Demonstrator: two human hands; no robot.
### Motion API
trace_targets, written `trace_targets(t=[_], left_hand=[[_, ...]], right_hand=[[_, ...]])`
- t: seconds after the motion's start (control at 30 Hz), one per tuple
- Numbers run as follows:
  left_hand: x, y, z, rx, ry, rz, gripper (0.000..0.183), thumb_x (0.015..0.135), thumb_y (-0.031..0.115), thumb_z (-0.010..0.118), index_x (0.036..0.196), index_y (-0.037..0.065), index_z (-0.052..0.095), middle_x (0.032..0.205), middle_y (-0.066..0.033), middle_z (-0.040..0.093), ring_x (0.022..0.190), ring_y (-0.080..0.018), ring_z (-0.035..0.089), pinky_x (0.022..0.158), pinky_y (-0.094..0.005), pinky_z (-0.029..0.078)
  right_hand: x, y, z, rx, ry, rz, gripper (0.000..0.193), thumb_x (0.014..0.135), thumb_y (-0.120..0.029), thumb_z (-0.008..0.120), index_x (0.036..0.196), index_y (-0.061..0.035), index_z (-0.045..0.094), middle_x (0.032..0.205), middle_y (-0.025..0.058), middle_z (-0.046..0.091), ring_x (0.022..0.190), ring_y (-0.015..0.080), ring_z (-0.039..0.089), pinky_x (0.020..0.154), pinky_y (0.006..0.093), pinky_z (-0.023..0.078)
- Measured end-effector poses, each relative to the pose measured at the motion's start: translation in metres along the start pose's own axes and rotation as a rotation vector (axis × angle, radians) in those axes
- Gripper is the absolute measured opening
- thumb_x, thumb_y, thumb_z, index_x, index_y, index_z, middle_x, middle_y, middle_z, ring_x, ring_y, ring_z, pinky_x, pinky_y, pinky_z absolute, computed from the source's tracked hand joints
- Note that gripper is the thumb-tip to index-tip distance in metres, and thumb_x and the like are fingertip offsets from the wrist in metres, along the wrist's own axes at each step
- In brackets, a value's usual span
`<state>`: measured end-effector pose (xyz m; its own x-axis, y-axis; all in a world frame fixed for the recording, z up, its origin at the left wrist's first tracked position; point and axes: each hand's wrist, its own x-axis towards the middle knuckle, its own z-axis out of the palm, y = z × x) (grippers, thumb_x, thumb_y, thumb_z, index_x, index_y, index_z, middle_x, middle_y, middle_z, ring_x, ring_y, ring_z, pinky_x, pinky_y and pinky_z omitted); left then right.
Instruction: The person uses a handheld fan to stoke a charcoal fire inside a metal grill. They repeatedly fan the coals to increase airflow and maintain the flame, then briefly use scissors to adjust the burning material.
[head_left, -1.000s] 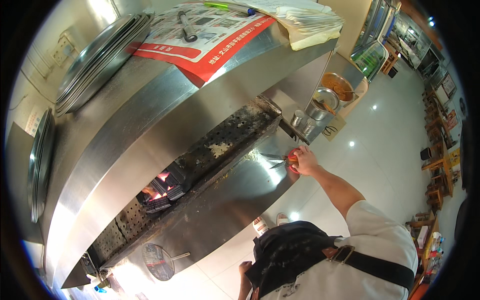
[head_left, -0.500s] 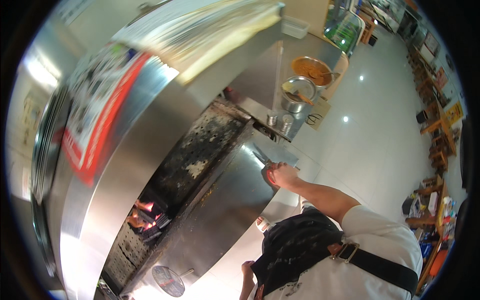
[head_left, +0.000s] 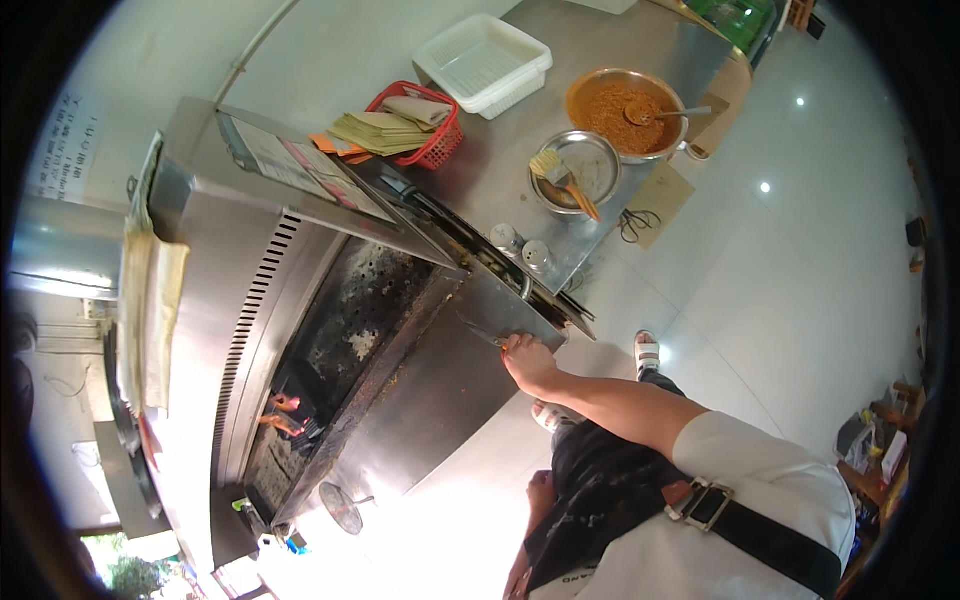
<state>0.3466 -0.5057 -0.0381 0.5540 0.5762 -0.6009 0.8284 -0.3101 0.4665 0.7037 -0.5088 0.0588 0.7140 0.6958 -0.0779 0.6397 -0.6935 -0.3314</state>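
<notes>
My right hand point(head_left: 528, 364) is closed round the red handles of a pair of scissors point(head_left: 482, 328). Their metal blades point up and left, over the far end of the steel ledge point(head_left: 440, 385) of a charcoal grill. Most of the handles is hidden by my fingers. Low beside the dark apron hangs my left hand point(head_left: 540, 490), away from the grill; its fingers are too small and washed out to read. Burning charcoal point(head_left: 290, 425) glows orange inside the blackened grill box point(head_left: 350, 330).
Beyond the grill, a steel counter point(head_left: 500, 185) bears a bowl of reddish-brown sauce point(head_left: 622, 112) with a ladle, a metal pan point(head_left: 590, 160) with a brush, two shakers point(head_left: 520, 248), a red basket point(head_left: 440, 145) and white trays point(head_left: 485, 60). A round hand fan point(head_left: 341, 508) lies by the grill's near end.
The view has swung, bringing the red basket and more of the counter into sight. My right hand still grips the scissors over the ledge.
</notes>
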Motion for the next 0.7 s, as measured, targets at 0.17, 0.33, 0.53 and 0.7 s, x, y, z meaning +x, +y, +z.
trace_targets(t=[0.17, 0.33, 0.53, 0.7], left_hand=[[-0.045, -0.048, 0.013, -0.156, -0.186, -0.03, 0.037, 0.098, 0.038, 0.063, 0.11, 0.006, 0.077, 0.101, -0.0174, 0.078, 0.096, -0.0337, 0.075, 0.085, -0.0431, 0.057], [-0.072, -0.048, 0.025, -0.103, -0.17, -0.073, 0.035, 0.097, 0.038, 0.066, 0.107, 0.007, 0.078, 0.103, -0.0168, 0.078, 0.098, -0.0317, 0.075, 0.086, -0.0419, 0.057], [-0.028, -0.076, 0.029, -0.087, -0.146, -0.012, 0.034, 0.09, 0.039, 0.069, 0.101, 0.008, 0.078, 0.102, -0.018, 0.077, 0.099, -0.0344, 0.074, 0.087, -0.0431, 0.057], [0.02, -0.106, 0.026, -0.24, -0.064, -0.073, 0.035, 0.09, 0.04, 0.068, 0.101, 0.008, 0.078, 0.102, -0.0182, 0.077, 0.099, -0.0345, 0.074, 0.087, -0.0432, 0.057]], right_hand=[[0.002, 0.02, -0.002, 0.277, -0.051, 0.051, 0.016, 0.089, -0.006, 0.066, 0.103, 0.0015, 0.064, 0.099, 0.0216, 0.072, 0.09, 0.0354, 0.074, 0.071, 0.0438, 0.061], [-0.044, 0.034, -0.073, 0.552, -0.188, 0.083, 0.041, 0.082, -0.015, 0.075, 0.11, 0.0083, 0.057, 0.091, 0.0261, 0.072, 0.085, 0.0413, 0.074, 0.073, 0.0464, 0.061], [-0.11, -0.021, -0.258, 0.759, -0.079, -0.265, 0.055, 0.077, -0.021, 0.083, 0.118, 0.0045, 0.056, 0.098, 0.0183, 0.072, 0.085, 0.0339, 0.076, 0.08, 0.0401, 0.061], [-0.083, -0.1, -0.414, 0.866, 0.184, -0.479, 0.034, 0.081, -0.006, 0.079, 0.106, -0.0052, 0.055, 0.084, -0.0009, 0.066, 0.073, 0.0046, 0.065, 0.062, 0.0225, 0.053]])
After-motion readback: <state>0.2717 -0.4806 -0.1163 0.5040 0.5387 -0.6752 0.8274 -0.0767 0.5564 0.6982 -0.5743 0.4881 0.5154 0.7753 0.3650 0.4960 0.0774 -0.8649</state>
